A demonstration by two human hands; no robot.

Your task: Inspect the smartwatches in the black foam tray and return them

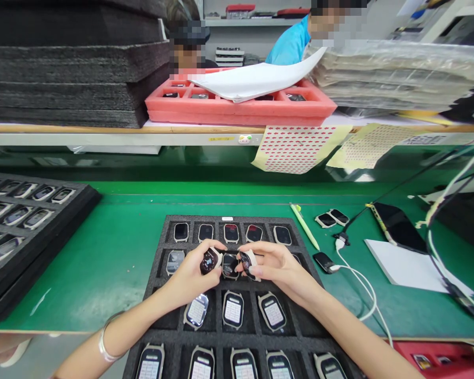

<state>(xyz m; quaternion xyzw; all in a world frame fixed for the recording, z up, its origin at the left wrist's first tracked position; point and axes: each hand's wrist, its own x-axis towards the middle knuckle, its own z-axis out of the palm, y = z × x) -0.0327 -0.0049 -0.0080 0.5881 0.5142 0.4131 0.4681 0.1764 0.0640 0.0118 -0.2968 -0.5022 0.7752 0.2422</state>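
Note:
My left hand (197, 271) is closed on a smartwatch case (210, 261), its dark face tilted up with small lit marks. In my right hand (274, 266) a second smartwatch case (246, 263) is pinched, turned on its side. Both hands are just above a black foam tray (217, 218) with rows of compartments. Between them a watch case (229, 266) lies in its compartment. Nearer to me, several watch cases (233, 309) show lit white screens; those in the far row (181, 232) are mostly dark, two with reddish marks.
Another foam tray of watches (85, 197) stands at left. To the right are a green pen (305, 226), two loose watch cases (325, 220), a cabled charger (323, 262), a phone (398, 226) and white paper (403, 268). Above, a shelf bears a pink foam tray (237, 111); two people are behind.

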